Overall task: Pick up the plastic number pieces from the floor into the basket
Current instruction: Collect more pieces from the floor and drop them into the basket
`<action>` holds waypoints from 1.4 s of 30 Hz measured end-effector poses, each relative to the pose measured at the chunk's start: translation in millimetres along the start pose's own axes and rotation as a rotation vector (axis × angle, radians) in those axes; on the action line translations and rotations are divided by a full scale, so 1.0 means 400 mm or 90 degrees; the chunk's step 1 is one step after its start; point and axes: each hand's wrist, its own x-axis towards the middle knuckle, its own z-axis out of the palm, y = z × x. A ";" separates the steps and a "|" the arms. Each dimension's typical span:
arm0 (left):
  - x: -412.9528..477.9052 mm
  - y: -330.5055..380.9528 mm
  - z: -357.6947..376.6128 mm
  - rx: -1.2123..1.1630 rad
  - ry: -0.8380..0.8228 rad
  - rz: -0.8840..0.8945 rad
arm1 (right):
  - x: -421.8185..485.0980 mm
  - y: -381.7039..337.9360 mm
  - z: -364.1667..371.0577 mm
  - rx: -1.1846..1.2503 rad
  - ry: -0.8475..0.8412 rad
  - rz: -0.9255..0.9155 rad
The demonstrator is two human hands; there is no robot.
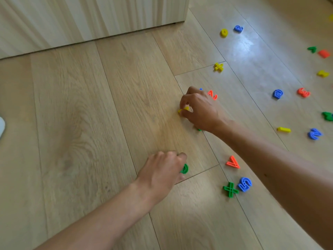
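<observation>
Coloured plastic number pieces lie scattered over the wooden floor (90,114). My right hand (200,107) is pinched around a yellow piece (182,110) at floor level, with an orange piece (213,94) just behind it. Nearer to me, my left hand (162,172) is closed over a green round piece (184,168). An orange 7 (233,162), a blue 5 (245,184) and a green cross (230,189) lie to the right of the left hand. No basket is in view.
More pieces spread to the right: a yellow cross (218,66), a yellow 0 (224,32), a blue piece (238,28), a blue 2 (314,133) and a yellow bar (283,129). A pale wooden cabinet (90,18) stands along the back left.
</observation>
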 end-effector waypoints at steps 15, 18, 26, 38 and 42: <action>-0.057 0.004 -0.026 -1.132 -0.115 -0.301 | -0.025 -0.009 -0.084 0.012 0.051 -0.013; -0.066 -0.006 -0.023 -1.134 -0.124 -0.256 | -0.071 0.017 -0.115 0.032 0.002 0.022; -0.065 0.025 -0.007 -1.112 -0.087 -0.315 | -0.122 0.063 -0.037 -0.017 -0.030 0.017; -0.062 0.057 0.006 -1.187 -0.032 -0.504 | -0.167 0.020 -0.061 0.051 -0.025 0.019; -0.045 0.072 -0.012 -1.317 -0.040 -0.496 | -0.247 -0.114 -0.144 0.259 -0.013 -0.063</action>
